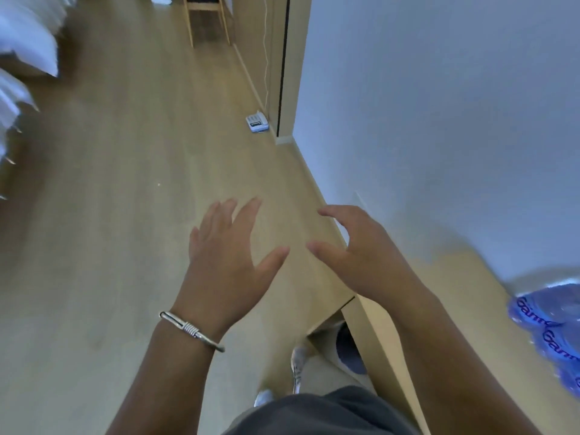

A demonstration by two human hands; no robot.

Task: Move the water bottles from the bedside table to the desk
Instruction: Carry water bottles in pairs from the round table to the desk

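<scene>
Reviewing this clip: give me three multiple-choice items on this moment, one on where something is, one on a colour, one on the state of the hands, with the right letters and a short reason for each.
1. Where are the water bottles?
A. On the floor by the white telephone
B. On the wooden surface at the far right edge of view
C. In the left hand

2. What colour are the bottles' labels?
A. Red
B. Green
C. Blue

3. What are the two hands doing?
A. Both open and holding nothing
B. Each gripping a bottle
C. Right hand gripping the bracelet

Answers:
1 B: the bottles lie at the right edge on the light wooden top, apart from both hands.
2 C: the wraps are blue with darker lettering.
3 A: the left hand and the right hand show spread fingers with nothing between them; the bracelet sits on the left wrist.
</scene>
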